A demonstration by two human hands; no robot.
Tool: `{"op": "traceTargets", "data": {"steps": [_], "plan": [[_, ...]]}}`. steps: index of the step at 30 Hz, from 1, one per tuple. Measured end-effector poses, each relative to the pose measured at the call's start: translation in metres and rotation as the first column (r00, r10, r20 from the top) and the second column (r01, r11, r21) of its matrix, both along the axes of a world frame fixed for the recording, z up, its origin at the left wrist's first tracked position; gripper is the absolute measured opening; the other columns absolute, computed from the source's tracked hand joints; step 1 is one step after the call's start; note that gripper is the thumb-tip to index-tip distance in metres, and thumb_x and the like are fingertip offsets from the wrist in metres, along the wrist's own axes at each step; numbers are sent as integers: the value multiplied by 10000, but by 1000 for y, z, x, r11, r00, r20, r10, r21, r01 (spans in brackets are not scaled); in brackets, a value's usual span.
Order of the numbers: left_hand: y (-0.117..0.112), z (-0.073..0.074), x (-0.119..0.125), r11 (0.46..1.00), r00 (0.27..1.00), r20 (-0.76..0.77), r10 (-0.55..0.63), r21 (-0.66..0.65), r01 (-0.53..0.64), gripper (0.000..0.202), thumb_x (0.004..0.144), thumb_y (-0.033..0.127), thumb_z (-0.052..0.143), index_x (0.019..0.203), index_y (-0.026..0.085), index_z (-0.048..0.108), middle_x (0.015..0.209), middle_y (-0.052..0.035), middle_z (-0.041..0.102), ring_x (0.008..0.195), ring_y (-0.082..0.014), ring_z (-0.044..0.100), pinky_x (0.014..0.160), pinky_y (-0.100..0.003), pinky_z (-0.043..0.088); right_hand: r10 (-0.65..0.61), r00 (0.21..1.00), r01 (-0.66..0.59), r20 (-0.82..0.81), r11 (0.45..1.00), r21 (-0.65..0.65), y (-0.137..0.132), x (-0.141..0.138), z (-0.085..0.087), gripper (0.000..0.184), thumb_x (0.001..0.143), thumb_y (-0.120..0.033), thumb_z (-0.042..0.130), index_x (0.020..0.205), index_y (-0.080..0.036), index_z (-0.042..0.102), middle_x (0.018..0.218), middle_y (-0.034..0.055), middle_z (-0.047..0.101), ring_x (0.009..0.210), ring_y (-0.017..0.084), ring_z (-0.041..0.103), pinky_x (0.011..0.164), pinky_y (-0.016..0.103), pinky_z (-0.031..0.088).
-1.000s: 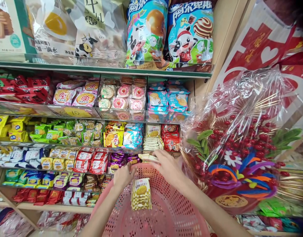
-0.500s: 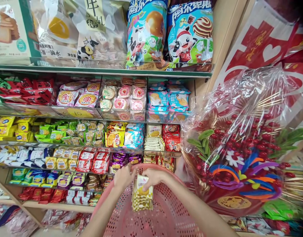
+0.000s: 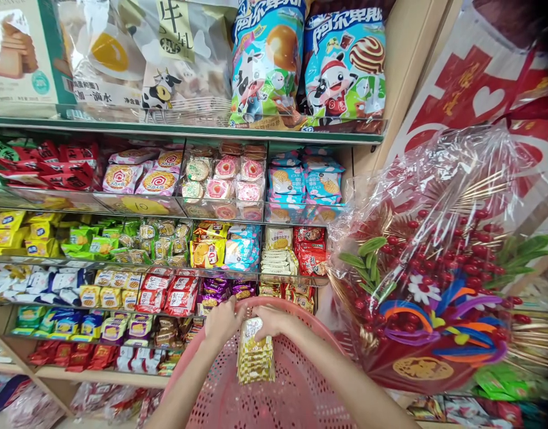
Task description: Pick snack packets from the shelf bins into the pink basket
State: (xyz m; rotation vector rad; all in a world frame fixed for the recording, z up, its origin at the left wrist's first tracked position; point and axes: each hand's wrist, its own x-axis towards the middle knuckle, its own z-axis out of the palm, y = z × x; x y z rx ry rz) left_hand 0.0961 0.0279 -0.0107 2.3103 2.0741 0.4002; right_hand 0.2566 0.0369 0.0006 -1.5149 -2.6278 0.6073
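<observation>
A pink perforated plastic basket [image 3: 296, 393] fills the bottom centre. My left hand [image 3: 222, 322] grips its far rim with closed fingers. Beside it, my right hand [image 3: 274, 320] is closed on the top packet of a small stack of yellow-and-white snack packets [image 3: 256, 357], which stands against the basket's inner wall. More packets of the same kind [image 3: 277, 250] lie on a shelf compartment just above and behind the basket.
Tiered shelves [image 3: 184, 128] of small wrapped snacks fill the left and centre; big snack bags [image 3: 307, 62] stand on the top shelf. A cellophane-wrapped red decoration [image 3: 435, 280] with berries and coloured ribbons crowds the right side next to the basket.
My right hand came down from the shelf with a packet and set it on the stack in the basket. The left hand stayed on the rim.
</observation>
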Motion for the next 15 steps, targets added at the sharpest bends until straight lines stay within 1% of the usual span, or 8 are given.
{"op": "traceTargets", "data": {"steps": [2,5,7,9,10,12,14,15], "plan": [[0,1,1,1000,1000,5,-9,-1,9,468,855,521,257,1009,187,545,839,-143,708,789,-315,667,628,-370,459,-4,1000,3,16,1000,20,-6,0,0,625,546,-280,752,1137,-217,561,1094,47,621,977,238,574,793,304,447],[-1,3,3,1000,1000,7,-11,-8,11,461,851,526,267,971,182,549,842,-142,708,790,-313,666,629,-365,456,-29,999,27,41,998,52,-13,1,0,533,605,-305,704,1101,-164,569,1109,113,606,1019,291,553,829,379,434],[-2,4,4,1000,1000,6,-7,-17,7,455,852,523,270,970,182,548,851,-140,708,799,-309,664,641,-365,454,-46,998,43,47,997,63,-16,2,-1,464,635,-307,674,1063,-152,582,1086,127,612,1012,301,555,826,398,434],[-2,4,5,1000,1000,7,-1,-29,1,454,853,519,268,985,185,545,867,-136,706,807,-306,661,652,-365,452,-57,998,54,40,996,70,-21,4,-2,431,656,-336,657,1044,-161,586,1082,120,610,1011,289,555,824,387,437],[-2,5,5,999,1000,8,2,-34,-2,458,854,520,264,998,187,543,872,-135,705,811,-304,660,654,-363,452,-64,997,61,34,995,77,-24,5,-3,446,662,-372,653,1051,-166,580,1097,119,601,1024,286,546,830,385,434],[-2,4,5,999,1000,12,7,-45,-6,470,854,524,257,1027,189,538,881,-135,701,819,-300,658,657,-358,453,-86,996,83,21,991,101,-31,7,-6,557,645,-469,657,1104,-172,549,1153,132,562,1074,301,507,867,416,411],[-1,4,5,999,1000,15,9,-48,-8,484,854,530,248,1045,191,536,876,-138,699,819,-298,658,652,-354,454,-107,994,104,11,985,138,-41,7,-14,718,592,-543,679,1186,-185,494,1223,150,507,1145,333,439,930,484,348],[0,3,5,999,1000,15,10,-48,-10,487,854,531,247,1044,190,537,871,-138,698,817,-298,658,649,-353,454,-112,994,109,10,980,166,-46,7,-19,783,570,-557,692,1224,-193,463,1259,158,475,1180,347,398,962,518,300]]}}
